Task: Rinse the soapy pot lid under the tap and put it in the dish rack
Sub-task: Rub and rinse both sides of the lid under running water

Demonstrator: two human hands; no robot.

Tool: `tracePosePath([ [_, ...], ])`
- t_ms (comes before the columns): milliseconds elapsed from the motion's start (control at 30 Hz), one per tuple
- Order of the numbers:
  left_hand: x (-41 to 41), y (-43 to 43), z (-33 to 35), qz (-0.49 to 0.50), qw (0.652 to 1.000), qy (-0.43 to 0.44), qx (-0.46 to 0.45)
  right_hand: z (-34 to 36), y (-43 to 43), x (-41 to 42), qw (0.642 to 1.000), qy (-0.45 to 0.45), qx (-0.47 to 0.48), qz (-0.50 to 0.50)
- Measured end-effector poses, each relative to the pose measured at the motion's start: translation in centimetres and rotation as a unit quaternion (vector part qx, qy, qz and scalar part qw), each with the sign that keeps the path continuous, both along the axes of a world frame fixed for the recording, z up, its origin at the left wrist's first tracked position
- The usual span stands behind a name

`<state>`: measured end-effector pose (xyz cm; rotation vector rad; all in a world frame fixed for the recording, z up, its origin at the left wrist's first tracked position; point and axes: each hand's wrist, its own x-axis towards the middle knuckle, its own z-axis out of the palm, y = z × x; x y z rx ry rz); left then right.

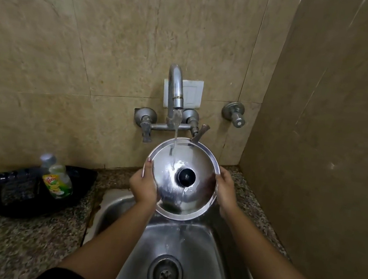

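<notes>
A round steel pot lid [194, 161] with a black knob in its middle is held tilted above the sink, top side facing me. My left hand [144, 184] grips its left rim and my right hand [226, 190] grips its right rim. Water runs from the curved tap [176, 89] onto the lid just left of the knob and streams off the lower edge into the steel sink [205, 254]. No dish rack is in view.
A green dish soap bottle [58, 179] stands on a black bag [31, 191] on the speckled granite counter left of the sink. Tap handles and a separate wall valve [234, 114] stick out from the tiled wall. A side wall rises close on the right.
</notes>
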<state>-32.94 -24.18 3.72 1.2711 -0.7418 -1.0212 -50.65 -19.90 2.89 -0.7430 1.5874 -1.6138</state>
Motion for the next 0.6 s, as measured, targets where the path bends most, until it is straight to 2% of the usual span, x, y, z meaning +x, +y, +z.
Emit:
tracePosePath([
  [167, -1.9, -0.3, 0.1, -0.030, 0.999, -0.019, 0.004, -1.1, 1.0, -1.3, 0.990, 0.139, 0.004, -0.016],
  [267, -1.6, 0.1, -0.2, -0.043, 0.999, -0.012, 0.004, -1.9, 1.9, -1.6, 0.958, 0.283, 0.007, -0.049],
  [333, -0.9, 0.4, -0.6, -0.040, 0.999, -0.029, -0.002, -2.1, 2.1, -1.2, 0.941, 0.334, -0.012, -0.052],
  [400, 0.2, 0.7, -1.1, -0.049, 0.998, -0.047, -0.007, -2.2, 2.1, -0.4, 0.950, 0.310, -0.033, -0.030],
  [467, 1.4, 1.0, -1.7, -0.061, 0.997, -0.049, -0.004, -1.7, 1.9, 0.4, 0.979, 0.199, -0.051, -0.008],
  [533, 2.8, 1.2, -2.3, -0.055, 0.997, -0.047, 0.004, -0.9, 1.6, 1.2, 0.991, 0.112, -0.070, 0.014],
  [600, 4.2, 1.1, -2.7, -0.041, 0.998, -0.043, 0.003, -0.1, 1.3, 2.2, 0.991, 0.092, -0.083, 0.043],
])
